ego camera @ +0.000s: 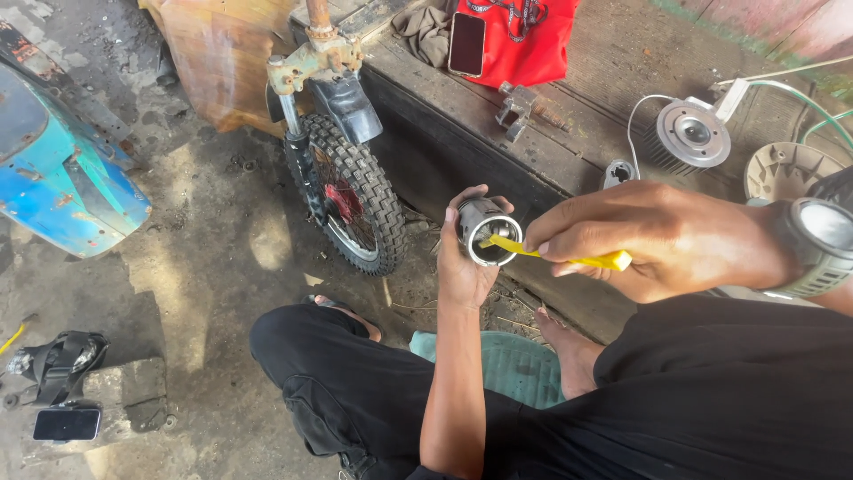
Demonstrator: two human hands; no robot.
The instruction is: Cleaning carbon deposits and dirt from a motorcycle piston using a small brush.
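my left hand (464, 267) is wrapped around a short metal cylinder (487, 233), open end up, held over the floor beside the wooden worktop (569, 142). my right hand (649, 238) pinches a yellow tool (569, 258), its tip resting inside the cylinder's rim.
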